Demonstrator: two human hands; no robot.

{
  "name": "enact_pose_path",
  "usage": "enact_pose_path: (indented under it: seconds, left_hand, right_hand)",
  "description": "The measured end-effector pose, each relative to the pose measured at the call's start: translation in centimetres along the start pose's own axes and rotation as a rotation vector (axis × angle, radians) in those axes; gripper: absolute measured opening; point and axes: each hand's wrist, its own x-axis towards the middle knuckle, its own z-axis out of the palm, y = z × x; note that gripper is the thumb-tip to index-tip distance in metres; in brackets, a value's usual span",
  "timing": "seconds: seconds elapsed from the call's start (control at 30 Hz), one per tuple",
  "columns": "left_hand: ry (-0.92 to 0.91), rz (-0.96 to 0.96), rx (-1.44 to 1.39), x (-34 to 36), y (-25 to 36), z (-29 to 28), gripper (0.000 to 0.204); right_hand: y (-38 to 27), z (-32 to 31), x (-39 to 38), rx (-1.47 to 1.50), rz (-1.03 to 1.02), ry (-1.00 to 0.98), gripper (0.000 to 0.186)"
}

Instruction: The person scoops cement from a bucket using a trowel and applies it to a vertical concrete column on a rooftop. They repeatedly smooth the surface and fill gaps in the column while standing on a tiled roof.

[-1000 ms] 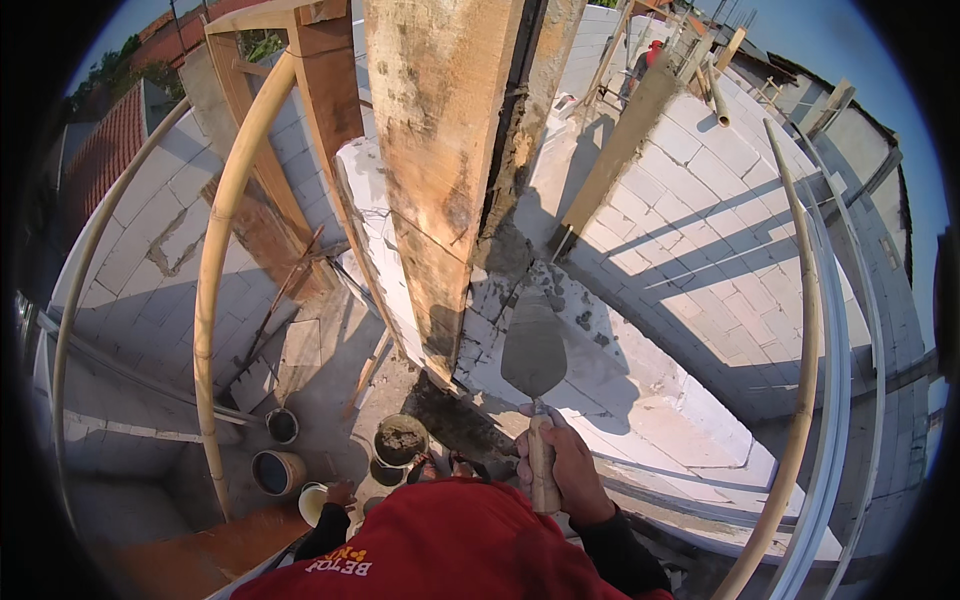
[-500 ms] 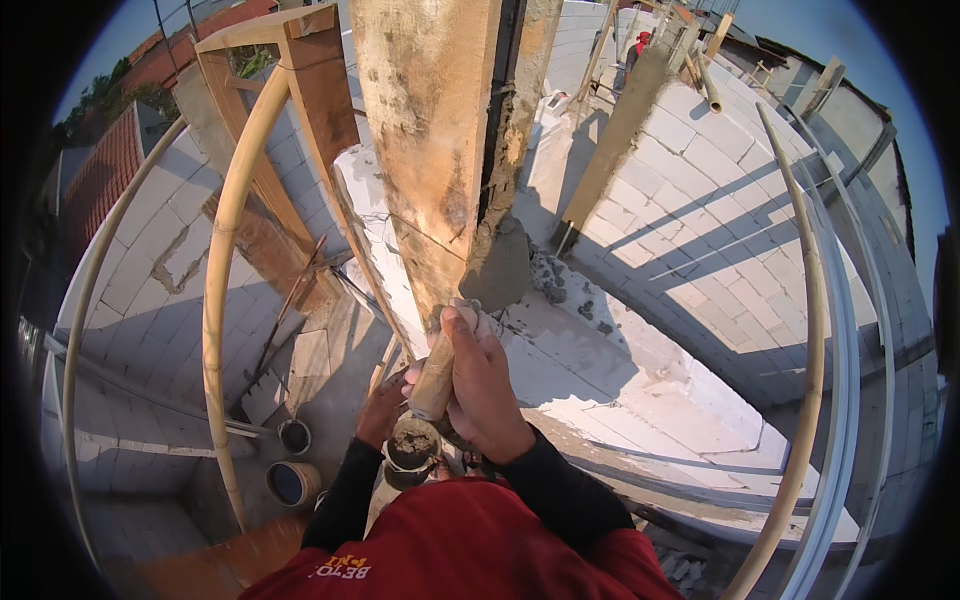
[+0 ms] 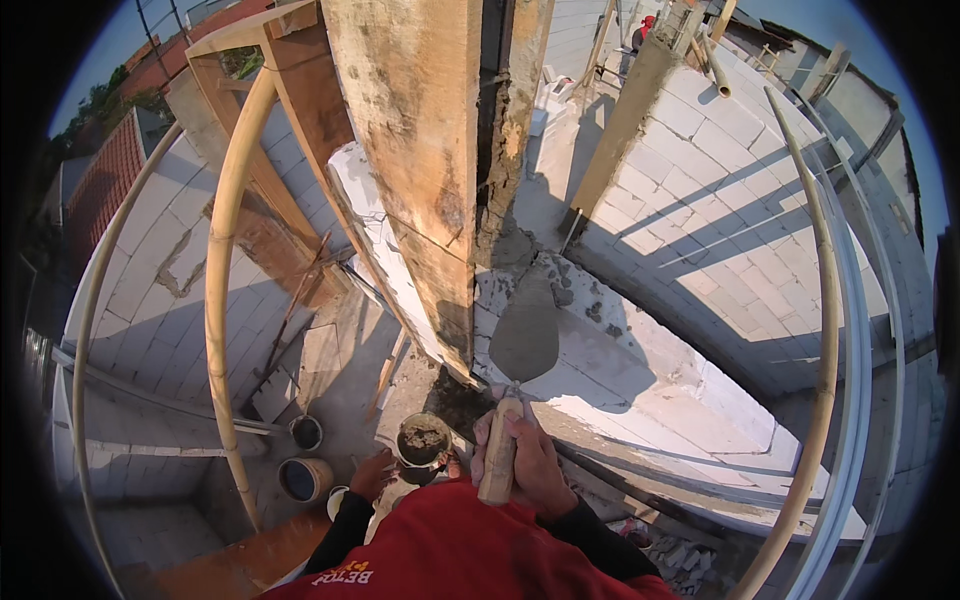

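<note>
The right hand (image 3: 530,462) is wrapped in a closed fist around the pale wooden handle of a pointed steel trowel (image 3: 522,342), whose grey, mortar-smeared blade points up and away from the person, held over the top of a white block wall (image 3: 640,380) just beside the foot of a tall, weathered wooden formwork board (image 3: 420,180). The left hand (image 3: 372,472) sits lower, its fingers curled at the side of a small round container of grey mortar (image 3: 424,440); whether it grips the container or only touches it cannot be told. Patches of grey mortar (image 3: 585,300) dot the wall top near the blade. Below on the left, two round buckets (image 3: 298,470) stand on the floor close to a curved bamboo pole (image 3: 222,300). The person's red garment (image 3: 470,550) fills the lower edge.
</note>
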Motion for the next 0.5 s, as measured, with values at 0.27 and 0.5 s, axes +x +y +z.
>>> enact_pose_path:
  seconds: [0.27,0.5]
  left_hand:
    - [0.100,0.100,-0.094,-0.6,2.3,-3.7,0.036]
    - [0.204,0.238,-0.017,-4.1,1.1,-7.7,0.034]
  right_hand:
    - [10.1,6.8,10.0,-0.226,-0.248,0.015,0.064]
    - [4.4,11.4,12.4,-0.421,-0.321,0.193,0.103]
